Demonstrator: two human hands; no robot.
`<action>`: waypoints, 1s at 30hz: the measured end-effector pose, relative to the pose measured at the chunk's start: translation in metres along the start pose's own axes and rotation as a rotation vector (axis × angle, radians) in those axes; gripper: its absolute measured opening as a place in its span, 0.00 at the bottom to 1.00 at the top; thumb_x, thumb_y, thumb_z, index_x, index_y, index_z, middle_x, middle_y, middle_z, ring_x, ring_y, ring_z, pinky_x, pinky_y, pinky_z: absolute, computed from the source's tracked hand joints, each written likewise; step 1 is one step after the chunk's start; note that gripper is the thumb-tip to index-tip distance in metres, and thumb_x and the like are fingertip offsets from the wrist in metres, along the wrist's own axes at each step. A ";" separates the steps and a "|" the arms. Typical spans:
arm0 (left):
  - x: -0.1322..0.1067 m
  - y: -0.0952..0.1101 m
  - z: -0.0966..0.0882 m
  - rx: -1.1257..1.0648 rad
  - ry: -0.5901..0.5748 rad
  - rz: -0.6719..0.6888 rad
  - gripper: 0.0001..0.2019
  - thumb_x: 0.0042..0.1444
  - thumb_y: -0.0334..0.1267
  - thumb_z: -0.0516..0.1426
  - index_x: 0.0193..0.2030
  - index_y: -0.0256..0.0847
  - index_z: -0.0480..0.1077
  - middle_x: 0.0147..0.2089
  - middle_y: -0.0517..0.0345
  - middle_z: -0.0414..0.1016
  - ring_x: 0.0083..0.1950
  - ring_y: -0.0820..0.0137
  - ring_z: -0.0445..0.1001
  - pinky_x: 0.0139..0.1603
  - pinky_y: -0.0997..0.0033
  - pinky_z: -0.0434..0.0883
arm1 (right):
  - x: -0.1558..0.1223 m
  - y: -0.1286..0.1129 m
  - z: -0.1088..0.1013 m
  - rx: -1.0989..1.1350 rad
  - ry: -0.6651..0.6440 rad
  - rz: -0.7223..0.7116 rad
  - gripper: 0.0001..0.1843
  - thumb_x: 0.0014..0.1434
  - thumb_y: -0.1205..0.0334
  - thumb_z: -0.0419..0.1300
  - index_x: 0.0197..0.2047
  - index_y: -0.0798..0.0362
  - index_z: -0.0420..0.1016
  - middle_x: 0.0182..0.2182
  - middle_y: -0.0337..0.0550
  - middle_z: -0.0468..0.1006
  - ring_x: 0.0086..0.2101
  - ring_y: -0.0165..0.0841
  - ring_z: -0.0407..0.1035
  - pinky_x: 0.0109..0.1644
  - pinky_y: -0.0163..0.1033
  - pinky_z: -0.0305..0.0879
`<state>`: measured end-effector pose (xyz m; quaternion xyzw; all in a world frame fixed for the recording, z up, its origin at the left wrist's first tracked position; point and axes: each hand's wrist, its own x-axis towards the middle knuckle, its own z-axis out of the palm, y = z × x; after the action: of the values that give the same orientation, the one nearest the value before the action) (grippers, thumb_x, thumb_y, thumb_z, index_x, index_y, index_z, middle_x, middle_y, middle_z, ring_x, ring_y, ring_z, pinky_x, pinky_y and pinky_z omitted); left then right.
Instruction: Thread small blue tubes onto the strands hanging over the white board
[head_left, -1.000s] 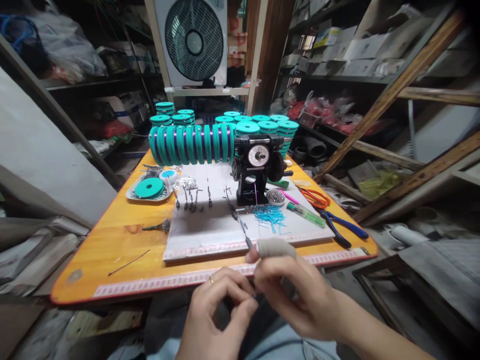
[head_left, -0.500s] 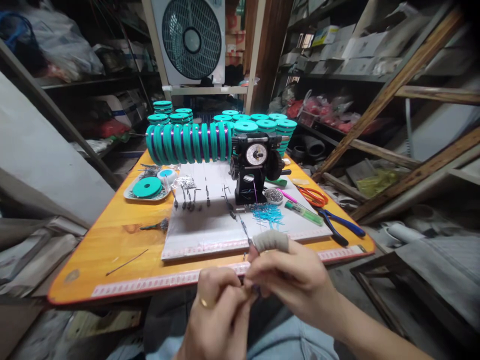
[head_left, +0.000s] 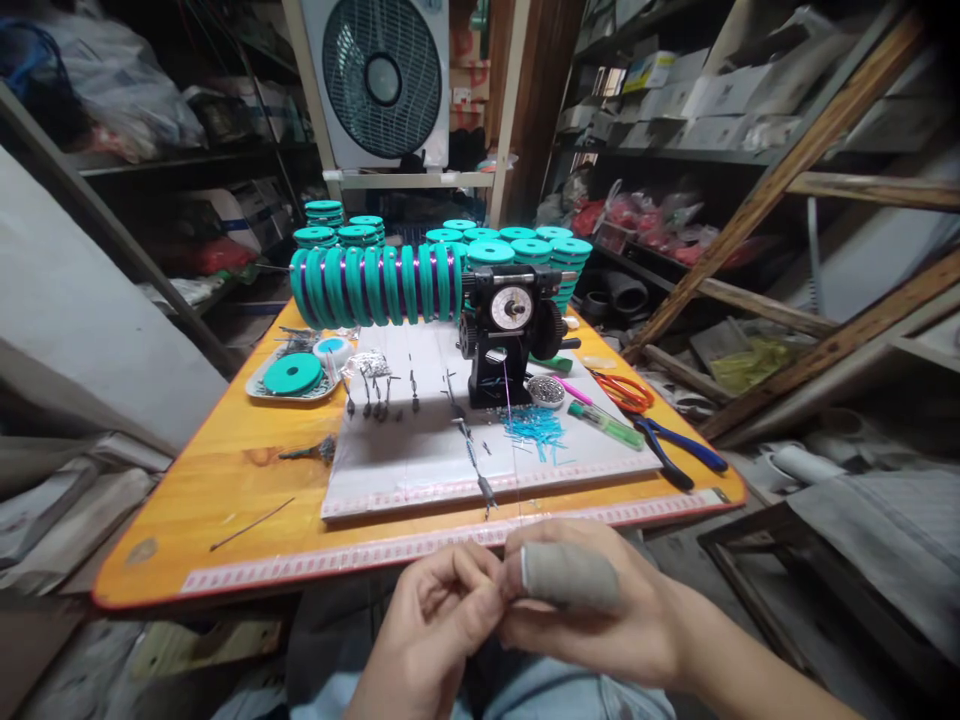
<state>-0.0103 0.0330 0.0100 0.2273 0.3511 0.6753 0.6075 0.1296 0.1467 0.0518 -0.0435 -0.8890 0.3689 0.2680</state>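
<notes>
My left hand (head_left: 442, 625) and my right hand (head_left: 585, 600) meet just in front of the table's near edge, fingertips pinched together. A grey wrap covers one finger of the right hand. A thin fishing line (head_left: 517, 490) runs down from the black winding device (head_left: 502, 340) to the fingers, which are closed on it; its end is hidden between them. Teal foam spools (head_left: 379, 285) wound with purple line sit in a row on the winder's shaft. On the white board (head_left: 405, 470), a dark beaded piece (head_left: 486, 490) lies just beyond the hands, with several similar small dark pieces (head_left: 379, 400) farther back.
Blue snippets (head_left: 536, 428), a dish of small metal beads (head_left: 546, 391), a green-capped tube (head_left: 604, 425) and blue-handled pliers (head_left: 682, 450) lie to the right. At left stands a tray (head_left: 289, 398) with a teal disc. Stacked teal spools (head_left: 525, 245) and a fan (head_left: 382, 80) are behind.
Both hands have drawn slightly down and toward me. The right hand has turned, its wrapped finger now lying lower. The dark beaded piece, earlier beside that finger, now shows fully on the board.
</notes>
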 end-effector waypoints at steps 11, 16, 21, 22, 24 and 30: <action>-0.002 0.002 -0.002 1.523 0.019 1.235 0.13 0.55 0.14 0.56 0.43 0.30 0.71 0.42 0.48 0.72 0.42 0.68 0.68 0.48 0.67 0.65 | 0.022 0.003 0.014 0.053 0.337 0.043 0.05 0.61 0.73 0.63 0.34 0.55 0.79 0.34 0.42 0.74 0.36 0.29 0.72 0.40 0.31 0.71; -0.002 0.003 -0.004 1.110 -0.011 0.853 0.09 0.59 0.20 0.55 0.34 0.38 0.69 0.38 0.56 0.75 0.39 0.72 0.73 0.44 0.71 0.65 | 0.012 0.010 0.010 -0.096 0.282 -0.088 0.10 0.59 0.76 0.59 0.42 0.54 0.73 0.39 0.46 0.75 0.39 0.31 0.72 0.43 0.33 0.72; -0.002 -0.002 -0.004 0.171 0.052 0.079 0.15 0.53 0.43 0.66 0.24 0.37 0.68 0.35 0.55 0.72 0.36 0.71 0.68 0.39 0.73 0.64 | -0.003 0.007 0.001 -0.055 -0.059 -0.153 0.11 0.55 0.78 0.57 0.38 0.52 0.67 0.30 0.39 0.73 0.29 0.28 0.69 0.33 0.31 0.69; -0.002 -0.003 -0.004 0.069 0.046 0.023 0.16 0.51 0.43 0.67 0.24 0.37 0.68 0.35 0.54 0.71 0.36 0.71 0.68 0.39 0.73 0.63 | -0.003 0.006 0.000 -0.009 -0.070 -0.063 0.09 0.55 0.76 0.59 0.36 0.53 0.68 0.28 0.36 0.73 0.27 0.26 0.67 0.30 0.29 0.66; 0.000 -0.005 -0.002 -0.013 0.033 -0.018 0.16 0.50 0.43 0.68 0.24 0.37 0.68 0.34 0.54 0.70 0.35 0.72 0.66 0.37 0.73 0.63 | -0.004 0.005 0.001 0.082 -0.034 0.066 0.07 0.56 0.73 0.64 0.35 0.54 0.70 0.27 0.35 0.73 0.26 0.25 0.67 0.29 0.29 0.65; -0.002 0.000 -0.001 0.889 0.124 0.661 0.07 0.60 0.31 0.59 0.29 0.40 0.71 0.37 0.55 0.67 0.40 0.69 0.69 0.42 0.70 0.66 | 0.005 0.000 0.005 0.155 0.151 -0.057 0.06 0.64 0.67 0.62 0.34 0.54 0.78 0.32 0.40 0.74 0.33 0.28 0.70 0.37 0.33 0.68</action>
<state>-0.0106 0.0303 0.0092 0.5195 0.5475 0.6288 0.1872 0.1232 0.1453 0.0508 -0.0251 -0.8360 0.4242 0.3473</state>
